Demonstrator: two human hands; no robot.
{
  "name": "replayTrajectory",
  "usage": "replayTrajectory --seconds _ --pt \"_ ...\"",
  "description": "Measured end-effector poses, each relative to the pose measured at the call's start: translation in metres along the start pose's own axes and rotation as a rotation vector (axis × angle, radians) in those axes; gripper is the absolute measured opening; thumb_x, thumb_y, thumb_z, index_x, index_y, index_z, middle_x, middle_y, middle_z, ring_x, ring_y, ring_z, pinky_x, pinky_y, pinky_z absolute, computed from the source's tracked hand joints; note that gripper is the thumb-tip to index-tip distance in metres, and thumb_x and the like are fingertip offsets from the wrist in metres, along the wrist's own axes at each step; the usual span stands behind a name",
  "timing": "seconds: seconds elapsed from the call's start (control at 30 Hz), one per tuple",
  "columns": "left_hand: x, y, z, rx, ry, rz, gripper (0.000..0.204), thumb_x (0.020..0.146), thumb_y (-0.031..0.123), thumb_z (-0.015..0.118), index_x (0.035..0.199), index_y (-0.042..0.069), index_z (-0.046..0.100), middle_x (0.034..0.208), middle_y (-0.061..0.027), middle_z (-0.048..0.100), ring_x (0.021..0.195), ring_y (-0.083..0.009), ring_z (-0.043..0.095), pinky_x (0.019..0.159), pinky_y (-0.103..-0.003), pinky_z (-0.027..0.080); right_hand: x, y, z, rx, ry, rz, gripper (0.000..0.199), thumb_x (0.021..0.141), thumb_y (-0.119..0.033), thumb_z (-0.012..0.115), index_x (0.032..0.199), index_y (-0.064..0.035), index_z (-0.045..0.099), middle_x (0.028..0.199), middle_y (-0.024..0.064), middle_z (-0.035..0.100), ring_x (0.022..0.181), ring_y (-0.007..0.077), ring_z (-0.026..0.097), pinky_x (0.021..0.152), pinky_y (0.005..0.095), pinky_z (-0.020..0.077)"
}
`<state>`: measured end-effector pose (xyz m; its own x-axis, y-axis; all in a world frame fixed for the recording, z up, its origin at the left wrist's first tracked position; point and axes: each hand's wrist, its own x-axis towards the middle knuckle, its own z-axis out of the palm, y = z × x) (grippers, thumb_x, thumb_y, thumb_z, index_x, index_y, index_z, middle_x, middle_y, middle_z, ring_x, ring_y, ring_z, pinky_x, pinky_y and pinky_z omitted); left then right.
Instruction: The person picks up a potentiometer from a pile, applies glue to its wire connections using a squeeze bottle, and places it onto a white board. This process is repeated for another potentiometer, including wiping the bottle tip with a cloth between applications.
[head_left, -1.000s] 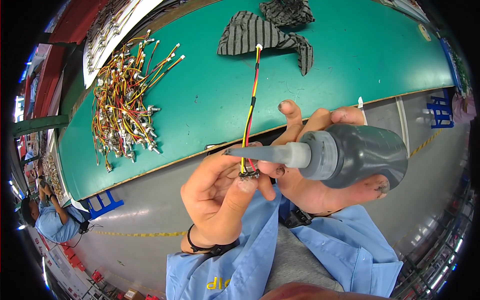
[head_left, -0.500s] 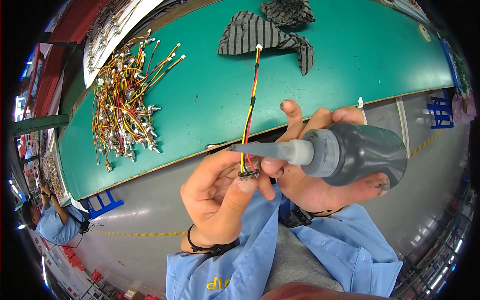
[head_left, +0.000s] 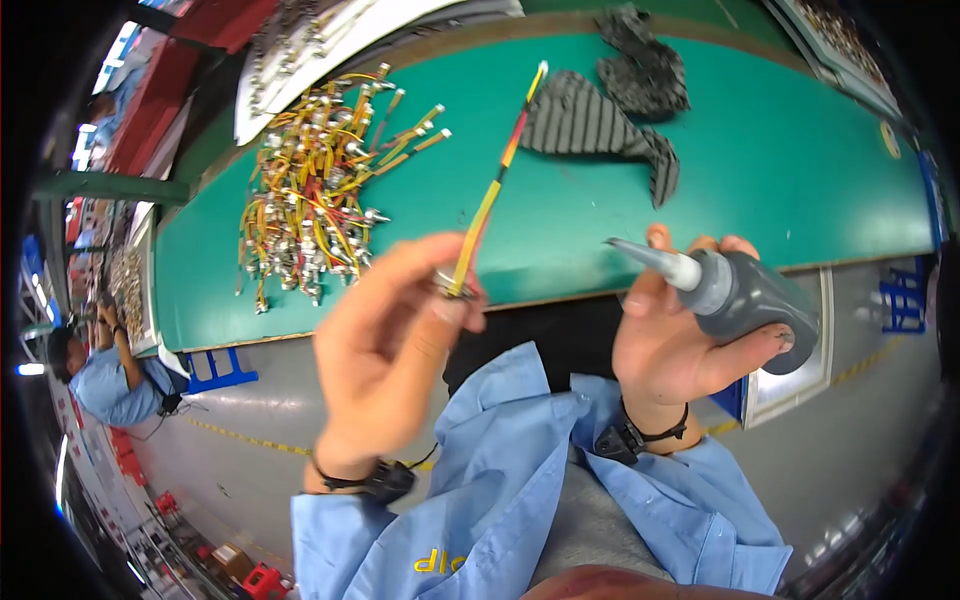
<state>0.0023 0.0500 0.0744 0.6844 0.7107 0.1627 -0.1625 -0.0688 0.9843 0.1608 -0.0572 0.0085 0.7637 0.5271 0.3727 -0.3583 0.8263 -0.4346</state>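
Between the thumb and fingers of my left hand (head_left: 375, 360) is a potentiometer (head_left: 455, 288), its small metal body partly hidden by the fingertips. A thin bundle of red, yellow and black wires (head_left: 492, 190) runs up from it to a white connector at the far end. My right hand (head_left: 660, 350) is wrapped round a dark grey squeeze bottle (head_left: 765, 310), which lies tilted with its tapered nozzle pointing up and left. The nozzle is apart from the potentiometer. Dark smudges mark the right thumb.
A green table (head_left: 780, 190) stretches ahead. On its left lies a heap of wired potentiometers (head_left: 310, 190). Striped grey cloths (head_left: 580, 120) lie beyond the hands. A white board (head_left: 370, 35) is at the back left. A person in blue (head_left: 115, 385) works far left by a blue stool (head_left: 222, 372).
My hands have moved apart: the left with the potentiometer to the left, the right with the bottle to the right. The nozzle has drawn away from the wires. The view has also shifted.
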Motion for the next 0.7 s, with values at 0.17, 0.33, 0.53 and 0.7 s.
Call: replayTrajectory --seconds 0.17,0.33,0.53,0.7 --pt "0.083 0.039 -0.059 0.81 0.012 0.336 0.032 0.088 -0.001 0.054 0.121 -0.003 0.055 0.097 -0.0115 0.065 0.089 -0.0163 0.062 0.081 -0.029 0.049 0.023 -0.003 -0.011 -0.172 0.438 -0.117 0.073 0.089 -0.065 0.041 0.122 -0.0006 0.047 0.1 0.0111 0.059 0.077 0.0235 0.059 0.069 0.0287 0.0503" --pt "0.212 0.054 -0.13 1.258 -0.04 0.421 0.026 0.09 0.006 0.057 0.115 -0.001 0.059 0.1 -0.0099 0.067 0.093 -0.0125 0.063 0.084 -0.025 0.047 0.042 -0.005 -0.032 -0.261 0.472 -0.152 0.067 0.092 -0.06 0.039 0.117 0.0006 0.051 0.09 0.0108 0.059 0.069 0.0192 0.053 0.065 0.0295 0.0459" --pt "0.357 -0.013 -0.22 1.255 -0.155 0.445 0.026 0.09 0.011 0.055 0.113 -0.001 0.06 0.102 -0.011 0.066 0.093 -0.0165 0.063 0.082 -0.029 0.048 0.065 -0.003 -0.056 -0.354 0.52 -0.195 0.063 0.096 -0.056 0.035 0.116 0.0014 0.052 0.073 0.0076 0.054 0.061 0.0159 0.044 0.077 0.0324 0.0434" --pt "0.405 -0.037 -0.233 1.433 -0.127 0.353 0.027 0.086 0.012 0.058 0.11 0.0 0.062 0.105 -0.0147 0.064 0.094 -0.0237 0.062 0.083 -0.032 0.047 0.068 -0.003 -0.06 -0.363 0.494 -0.214 0.062 0.097 -0.053 0.033 0.119 0.0018 0.052 0.067 0.0052 0.048 0.058 0.0152 0.042 0.089 0.0359 0.0383"
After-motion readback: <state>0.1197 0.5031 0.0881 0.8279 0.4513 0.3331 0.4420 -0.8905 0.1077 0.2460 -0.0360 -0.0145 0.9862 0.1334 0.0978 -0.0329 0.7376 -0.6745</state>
